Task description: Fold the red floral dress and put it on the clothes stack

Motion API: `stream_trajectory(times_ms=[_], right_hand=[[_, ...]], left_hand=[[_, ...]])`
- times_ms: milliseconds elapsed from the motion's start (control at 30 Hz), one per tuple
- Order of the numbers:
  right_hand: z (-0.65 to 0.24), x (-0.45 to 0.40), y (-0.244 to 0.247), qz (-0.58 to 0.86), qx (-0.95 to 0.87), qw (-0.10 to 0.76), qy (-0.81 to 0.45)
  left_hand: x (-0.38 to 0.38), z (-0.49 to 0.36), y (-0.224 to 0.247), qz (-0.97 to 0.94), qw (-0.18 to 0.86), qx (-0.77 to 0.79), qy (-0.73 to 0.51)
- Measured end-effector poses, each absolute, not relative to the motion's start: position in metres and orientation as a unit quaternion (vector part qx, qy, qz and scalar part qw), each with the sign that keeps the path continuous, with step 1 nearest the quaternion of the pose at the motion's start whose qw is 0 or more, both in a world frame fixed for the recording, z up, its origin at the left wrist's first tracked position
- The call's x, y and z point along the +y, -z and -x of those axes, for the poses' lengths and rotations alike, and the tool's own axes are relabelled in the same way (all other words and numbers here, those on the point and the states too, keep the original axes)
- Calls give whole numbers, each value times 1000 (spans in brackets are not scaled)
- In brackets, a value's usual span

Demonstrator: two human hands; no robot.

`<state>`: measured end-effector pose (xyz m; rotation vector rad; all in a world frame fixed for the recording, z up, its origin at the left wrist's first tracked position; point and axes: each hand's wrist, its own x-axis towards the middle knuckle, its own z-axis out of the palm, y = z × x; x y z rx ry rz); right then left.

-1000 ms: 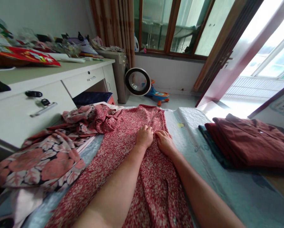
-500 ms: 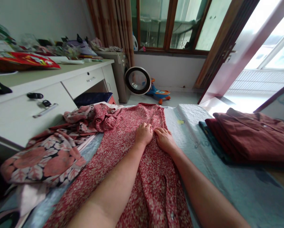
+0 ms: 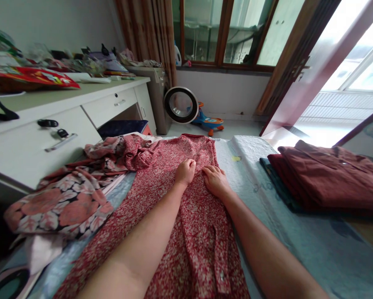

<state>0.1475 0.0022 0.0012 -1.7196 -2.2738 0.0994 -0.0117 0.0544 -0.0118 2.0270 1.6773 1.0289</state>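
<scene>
The red patterned garment [image 3: 198, 220] lies on the pale blue cover [image 3: 248, 203], between the floral cloth [image 3: 77, 203] and the folded clothes [image 3: 329, 178]. The left hand [image 3: 185, 171] is curled over it, whether pinching fabric I cannot tell; the right hand [image 3: 215, 179] rests on it, grip unclenched, fingers extended.

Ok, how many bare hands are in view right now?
2: the left hand over the red patterned garment, and the right hand at that garment's right edge. No others show.
</scene>
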Motion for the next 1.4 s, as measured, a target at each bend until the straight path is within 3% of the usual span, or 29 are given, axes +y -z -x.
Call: stream_trajectory(times_ms=[233,500,700,867,1400], right_hand=[[-147,1,-2,593,-792,146,-29],[-150,0,-2,593,-790,152,-24],[-156,-5,-7,613,-771,171,10],[-157,-6,-10,608,-779,151,22],[-173,1,-7,690,-714,117,14]], left_hand=[[51,17,12,-669,213,575,-420],[52,17,7,-665,182,575,-440],[16,18,-13,-778,13,559,-287],[-38,29,-24,-819,-6,560,-124],[-80,50,9,-812,18,561,-159]])
